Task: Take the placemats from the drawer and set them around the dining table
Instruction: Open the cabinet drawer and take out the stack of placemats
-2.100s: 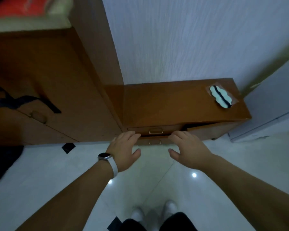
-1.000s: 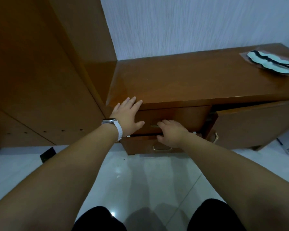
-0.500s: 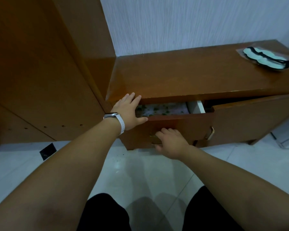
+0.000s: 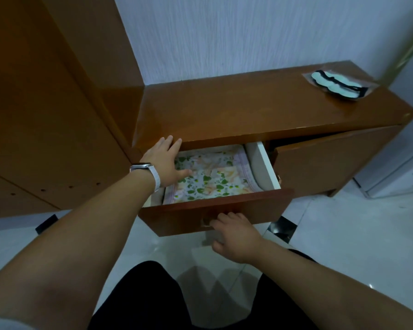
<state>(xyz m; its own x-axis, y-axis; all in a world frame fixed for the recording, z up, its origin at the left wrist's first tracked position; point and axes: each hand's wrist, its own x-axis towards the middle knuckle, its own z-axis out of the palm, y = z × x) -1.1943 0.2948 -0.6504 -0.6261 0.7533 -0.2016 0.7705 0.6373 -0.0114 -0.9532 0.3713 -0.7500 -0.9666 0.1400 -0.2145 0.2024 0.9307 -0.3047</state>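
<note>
Drawer now stands well out from the bench, vs. 0.5 s ago when only a strip of its inside showed. Right grip has come nearer w/ it; left grip has shifted from the drawer's front edge to over its inside.

Task item: placemats, floral w/ green-leaf print, lie flat in the drawer and cover most of its floor. No. of mats: cannot tell.

Key relation: mats lie directly under and just right of left grip. Long axis runs left-right, parallel to the drawer front. Left grip is the nearer one; its thumb touches the mats' left part. Right grip is outside, on the near side of the drawer front.

Grip state:
- Left: fingers straight, slightly apart, tips at the bench's front edge, palm down, holding nothing.
- Right: fingers curled on the handle, covering most of it, thumb below.

Judgement: opening step approx. done. Next is lifting the mats out, prob. w/ left grip from their left short edge. Dining table not in view.

Other: cabinet door ajar at right.
</note>
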